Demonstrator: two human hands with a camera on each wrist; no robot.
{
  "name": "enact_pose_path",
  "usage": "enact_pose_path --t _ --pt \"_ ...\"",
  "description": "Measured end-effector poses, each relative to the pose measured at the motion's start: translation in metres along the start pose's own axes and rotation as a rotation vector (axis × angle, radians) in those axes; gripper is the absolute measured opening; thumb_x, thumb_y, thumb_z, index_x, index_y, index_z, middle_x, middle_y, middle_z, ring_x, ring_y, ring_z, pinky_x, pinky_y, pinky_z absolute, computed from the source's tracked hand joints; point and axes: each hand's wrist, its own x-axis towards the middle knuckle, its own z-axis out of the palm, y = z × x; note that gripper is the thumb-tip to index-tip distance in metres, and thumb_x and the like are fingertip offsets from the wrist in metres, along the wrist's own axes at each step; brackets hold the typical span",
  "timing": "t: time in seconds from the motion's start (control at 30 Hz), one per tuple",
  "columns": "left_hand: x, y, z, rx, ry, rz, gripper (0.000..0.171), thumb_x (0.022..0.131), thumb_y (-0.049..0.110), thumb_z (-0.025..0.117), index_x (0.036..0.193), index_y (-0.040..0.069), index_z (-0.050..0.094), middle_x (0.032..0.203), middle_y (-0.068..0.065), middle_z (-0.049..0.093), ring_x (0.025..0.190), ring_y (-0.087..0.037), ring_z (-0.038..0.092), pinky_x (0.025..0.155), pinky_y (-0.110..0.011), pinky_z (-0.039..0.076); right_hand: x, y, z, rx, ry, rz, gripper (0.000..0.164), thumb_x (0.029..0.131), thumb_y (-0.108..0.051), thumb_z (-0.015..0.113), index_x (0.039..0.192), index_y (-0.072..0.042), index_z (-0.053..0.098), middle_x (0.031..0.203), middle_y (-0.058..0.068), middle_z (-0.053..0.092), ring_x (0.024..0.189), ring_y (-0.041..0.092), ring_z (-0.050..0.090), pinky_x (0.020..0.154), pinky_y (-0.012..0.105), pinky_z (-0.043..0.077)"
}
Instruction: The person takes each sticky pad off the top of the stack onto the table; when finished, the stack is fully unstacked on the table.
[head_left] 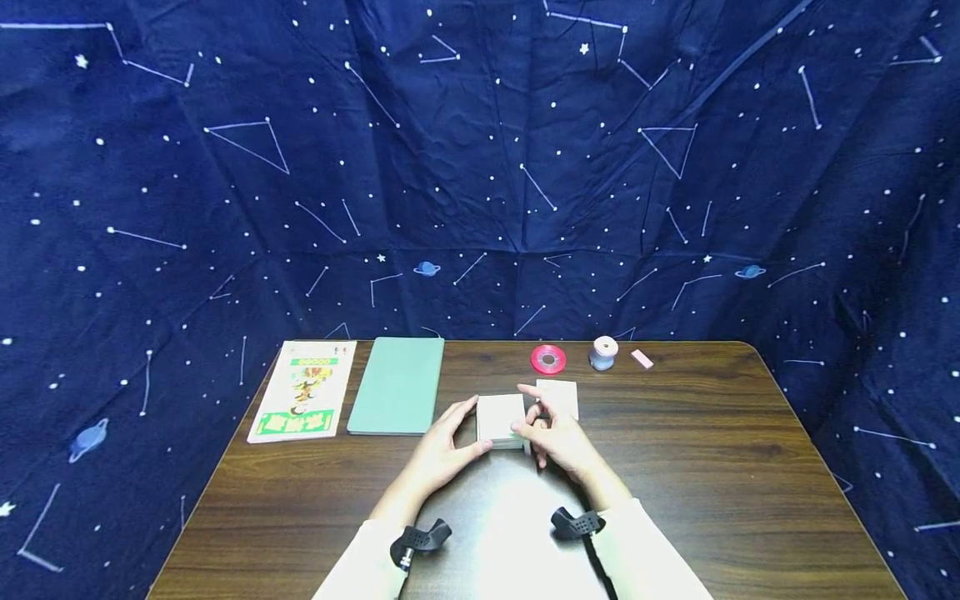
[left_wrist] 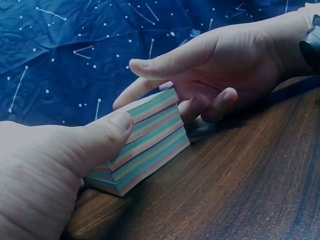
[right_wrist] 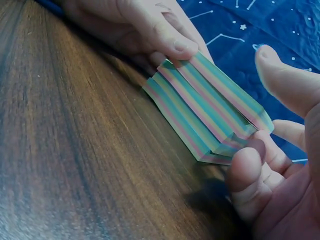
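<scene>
A square stack of note paper pads (head_left: pixel 499 415) lies on the table in front of me, white on top. Its sides show green, yellow and pink stripes, and its layers sit slightly out of line in the left wrist view. My left hand (head_left: pixel 441 454) grips the stack, thumb on the near side (left_wrist: pixel 120 122) and fingers along the left and far sides. At the right side is my right hand (head_left: pixel 558 435); bent fingers (right_wrist: pixel 247 170) touch or nearly touch the striped edge. Its thumb (right_wrist: pixel 277 70) is raised apart from the stack. A white paper square (head_left: pixel 567 397) lies partly behind this hand.
Left of the stack lie a mint-green notebook (head_left: pixel 397 386) and an illustrated book (head_left: pixel 306 387). Toward the back edge are a red ring-shaped roll (head_left: pixel 537 361), a white and pale-blue spool (head_left: pixel 603 355) and a small pink block (head_left: pixel 642 359). A starry blue cloth (head_left: pixel 480 167) hangs behind the table.
</scene>
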Motion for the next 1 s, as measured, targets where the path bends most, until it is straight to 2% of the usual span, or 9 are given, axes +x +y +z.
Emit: enact_pose_path --t 0.23,0.53,0.87,1.0 --pt "0.0021 -0.0006 -0.0003 0.022 0.019 0.037 0.084 0.095 0.039 0.085 0.163 0.007 0.049 0.159 -0.015 0.059 0.148 -0.037 0.057 0.124 -0.061 0.044 0.0036 0.0005 -0.0015 -0.027 -0.022 0.006 0.079 0.096 -0.006 0.081 0.165 -0.009 0.042 0.102 0.004 0.051 0.054 0.007 0.054 0.042 0.023 0.05" --pt "0.0037 0.0027 -0.0028 0.005 -0.021 -0.001 0.088 0.095 0.041 0.085 0.167 0.01 0.045 0.164 -0.011 0.054 0.155 -0.034 0.05 0.129 -0.058 0.039 0.0018 -0.0041 -0.0011 0.004 -0.031 -0.004 0.077 0.097 -0.003 0.08 0.164 -0.007 0.042 0.102 0.006 0.05 0.055 0.006 0.054 0.042 0.022 0.05" --pt "0.0022 -0.0001 -0.0008 0.011 -0.011 0.005 0.086 0.094 0.039 0.086 0.165 0.011 0.048 0.162 -0.01 0.056 0.153 -0.032 0.052 0.129 -0.057 0.04 -0.0001 0.0029 -0.0036 0.051 -0.034 -0.071 0.079 0.095 -0.001 0.08 0.164 -0.01 0.042 0.103 0.007 0.052 0.053 0.008 0.054 0.04 0.027 0.052" --pt "0.001 -0.0003 -0.0005 0.013 -0.012 0.003 0.085 0.093 0.037 0.086 0.165 0.011 0.048 0.161 -0.01 0.057 0.153 -0.032 0.052 0.128 -0.058 0.04 -0.0029 0.004 -0.003 0.069 -0.018 -0.09 0.077 0.096 -0.002 0.08 0.163 -0.01 0.043 0.1 0.006 0.056 0.052 0.007 0.053 0.039 0.026 0.049"
